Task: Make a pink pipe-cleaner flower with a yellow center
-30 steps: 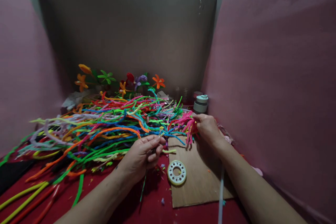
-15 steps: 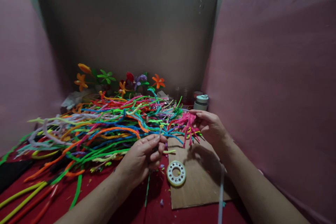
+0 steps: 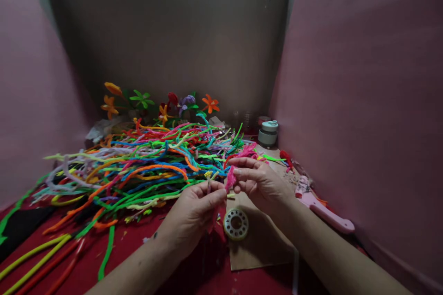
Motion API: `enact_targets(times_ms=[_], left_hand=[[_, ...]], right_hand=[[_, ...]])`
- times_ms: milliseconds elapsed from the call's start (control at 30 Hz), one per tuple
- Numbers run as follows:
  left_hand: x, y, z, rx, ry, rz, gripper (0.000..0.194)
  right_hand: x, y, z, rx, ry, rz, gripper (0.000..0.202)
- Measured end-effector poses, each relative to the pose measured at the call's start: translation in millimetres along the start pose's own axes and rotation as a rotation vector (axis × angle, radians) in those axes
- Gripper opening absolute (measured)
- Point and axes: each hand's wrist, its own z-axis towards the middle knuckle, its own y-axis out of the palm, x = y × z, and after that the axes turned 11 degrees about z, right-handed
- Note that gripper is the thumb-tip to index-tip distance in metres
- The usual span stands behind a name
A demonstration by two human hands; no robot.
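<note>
My left hand [image 3: 197, 209] is closed around a thin stem with a small yellow tuft [image 3: 208, 174] standing above the fingers. Between the fingertips of my right hand [image 3: 265, 183] is a short fuzzy pink pipe-cleaner piece [image 3: 230, 179], close beside the left thumb. Whether the pink piece touches the stem is hard to see. Behind my right hand lies a bunch of more pink pieces [image 3: 247, 151]. Below the hands, a white-cored roll of tape [image 3: 236, 236] lies partly on the cardboard sheet [image 3: 265, 251].
A big tangle of coloured pipe cleaners [image 3: 138, 166] spreads across the red cloth [image 3: 131, 253]. Finished fuzzy flowers [image 3: 141, 98] stand at the back, and a lidded jar [image 3: 268, 134] at back right. A pink-handled tool [image 3: 325, 212] lies by the right pink wall [image 3: 363, 101].
My right hand has come left and down from the pink bunch with one pink piece, up to my left hand. The left hand still grips the yellow-tipped stem. The pink-handled tool has come into view.
</note>
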Motion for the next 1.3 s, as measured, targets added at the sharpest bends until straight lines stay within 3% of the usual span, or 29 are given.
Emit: enact_targets(times_ms=[267, 533, 800, 933, 1033, 1167, 1233, 1300], left_hand=[[3.5, 1.7, -3.5, -0.006, 0.011, 0.064, 0.013], [-1.2, -1.3, -3.5, -0.052, 0.114, 0.118, 0.010], [-0.2, -5.4, -1.1, -0.024, 0.027, 0.219, 0.019], [-1.8, -8.5, 1.3, -0.039, 0.023, 0.191, 0.018], [-1.2, -9.4, 1.3, -0.045, 0.020, 0.151, 0.017], [1.9, -8.8, 0.4, -0.027, 0.013, 0.160, 0.020], [3.0, -8.4, 0.5, -0.018, 0.012, 0.167, 0.020], [3.3, -8.1, 0.6, -0.021, 0.006, 0.164, 0.019]], right_hand=[[3.2, 0.9, -3.2, -0.037, 0.150, 0.033, 0.026], [6.9, 4.6, -6.6, 0.065, 0.398, 0.244, 0.017], [7.4, 0.2, -4.4, 0.013, 0.240, 0.085, 0.020], [0.5, 1.5, -9.7, 0.018, 0.065, -0.191, 0.024], [-14.6, -9.9, -26.5, 0.115, -0.169, -0.596, 0.028], [-34.6, -57.5, -65.9, 0.294, -0.502, -1.432, 0.033], [-37.9, -87.4, -85.9, 0.470, -0.487, -1.796, 0.039], [-36.2, -111.8, -101.2, 0.542, -0.399, -1.990, 0.040]])
